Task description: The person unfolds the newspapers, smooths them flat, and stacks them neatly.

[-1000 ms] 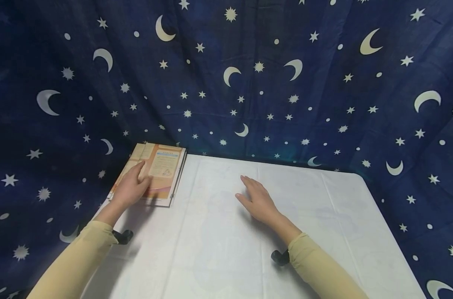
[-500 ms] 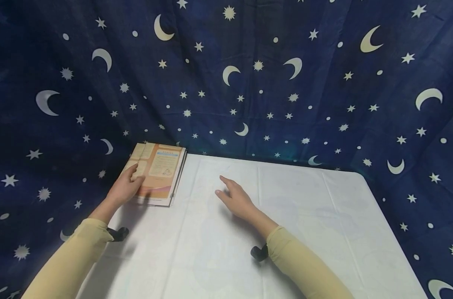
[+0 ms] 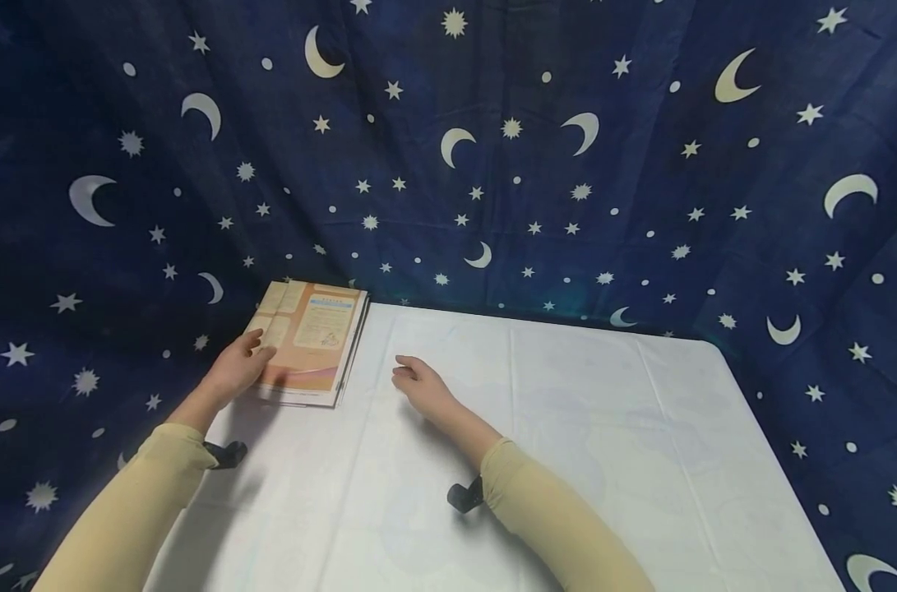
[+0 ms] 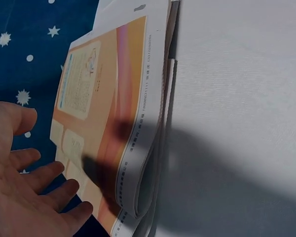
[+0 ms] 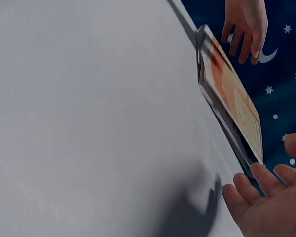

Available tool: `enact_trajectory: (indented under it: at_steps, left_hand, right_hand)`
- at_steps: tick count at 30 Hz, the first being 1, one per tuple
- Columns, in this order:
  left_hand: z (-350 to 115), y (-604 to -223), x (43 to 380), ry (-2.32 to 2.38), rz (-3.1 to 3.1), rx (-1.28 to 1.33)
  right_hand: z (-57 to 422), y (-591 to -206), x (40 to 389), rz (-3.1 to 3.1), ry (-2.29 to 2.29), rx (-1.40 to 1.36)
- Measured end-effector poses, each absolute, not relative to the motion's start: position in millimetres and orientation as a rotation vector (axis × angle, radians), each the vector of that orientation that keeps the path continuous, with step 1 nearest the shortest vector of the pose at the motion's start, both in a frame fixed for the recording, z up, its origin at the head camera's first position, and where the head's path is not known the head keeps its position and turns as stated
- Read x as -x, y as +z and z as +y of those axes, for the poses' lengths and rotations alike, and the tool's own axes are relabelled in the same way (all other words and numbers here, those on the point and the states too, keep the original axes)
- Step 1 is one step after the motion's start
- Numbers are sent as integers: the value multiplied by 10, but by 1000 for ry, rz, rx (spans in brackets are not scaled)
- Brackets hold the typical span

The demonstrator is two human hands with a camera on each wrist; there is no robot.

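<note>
A small stack of folded, printed paper sheets like newspapers [image 3: 318, 353], orange and cream on top, lies at the table's back left corner. My left hand [image 3: 235, 368] hovers over the stack's left front edge, fingers spread and holding nothing. In the left wrist view, the loosely bent fingers [image 4: 54, 185] are beside the folded edge of the papers [image 4: 106, 113]. My right hand [image 3: 427, 390] is above the table to the right of the stack, with its fingers relaxed and nothing in them. From the right wrist view, the papers [image 5: 232, 94] lie beyond its fingertips.
A white cloth with fold creases covers the table [image 3: 603, 460]. Behind and beside it hangs a dark blue curtain [image 3: 522, 164] with moons and stars. A black wrist device [image 3: 466, 495] sticks out under the right sleeve, another [image 3: 226, 455] under the left sleeve.
My right hand has moved left across the table toward the papers. My left hand has drawn back a little, left and toward me, from over the stack. The papers have stayed in place.
</note>
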State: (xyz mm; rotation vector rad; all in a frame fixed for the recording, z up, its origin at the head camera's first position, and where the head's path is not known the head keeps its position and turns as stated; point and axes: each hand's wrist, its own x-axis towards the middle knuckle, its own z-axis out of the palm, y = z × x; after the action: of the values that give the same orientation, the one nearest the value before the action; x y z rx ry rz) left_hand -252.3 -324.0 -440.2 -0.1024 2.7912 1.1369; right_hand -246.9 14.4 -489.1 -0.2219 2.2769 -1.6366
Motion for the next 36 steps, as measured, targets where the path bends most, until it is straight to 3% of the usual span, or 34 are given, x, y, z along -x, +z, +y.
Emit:
enact_trajectory:
  at_steps: [14,36]
  left_hand:
    - [-3347,-4403,2624,1302,2655,326]
    - [-3537,-4559,2652,1259,2461,480]
  right_hand:
    - [-332,-4879,2482,1809,-1902,-1]
    - [-570,-4969,2412,1493,-2048,-153]
